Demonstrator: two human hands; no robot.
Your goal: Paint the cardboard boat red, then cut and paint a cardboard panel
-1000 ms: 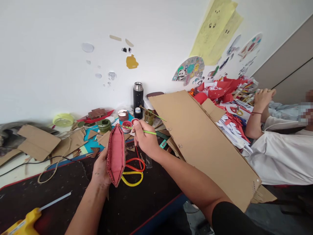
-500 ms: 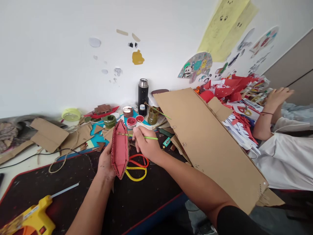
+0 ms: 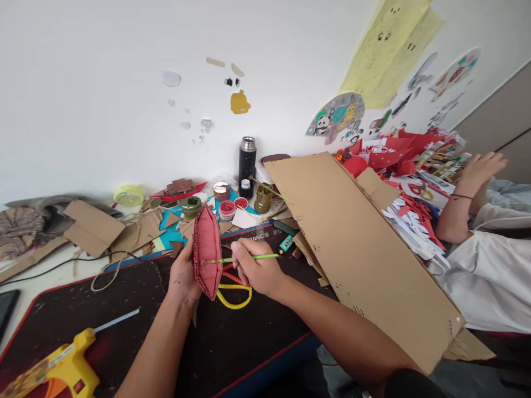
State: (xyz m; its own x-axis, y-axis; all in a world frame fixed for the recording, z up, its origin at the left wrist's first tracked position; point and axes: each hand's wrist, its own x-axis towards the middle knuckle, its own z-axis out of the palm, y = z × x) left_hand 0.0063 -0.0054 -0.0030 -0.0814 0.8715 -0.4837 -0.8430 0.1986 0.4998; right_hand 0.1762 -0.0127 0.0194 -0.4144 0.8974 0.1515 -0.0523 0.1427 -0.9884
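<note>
Holding a red boat (image 3: 207, 251) upright at frame centre, the left hand (image 3: 182, 275) is clamped on its left side from behind, fingers mostly hidden by the cardboard. The right hand (image 3: 256, 268), just right of the boat, is closed on a green brush (image 3: 240, 258) that lies level, its tip touching the boat's red inner face low down. Red and yellow scissors (image 3: 232, 288) lie on the dark mat (image 3: 174, 342) directly below both hands. A yellow glue gun (image 3: 58, 367) rests at the lower left of the frame, its nozzle pointing right. Above the boat, toward the wall, stand small paint pots (image 3: 227, 209), a green jar (image 3: 191, 207) and a black flask (image 3: 247, 160). Cardboard scraps (image 3: 93, 228) spread over the counter (image 3: 50, 273) at centre left. A big cardboard sheet (image 3: 365, 249) slants across the right half. At the right edge another person's arm (image 3: 460, 207) and white shirt show beside red paper scraps (image 3: 398, 152).
</note>
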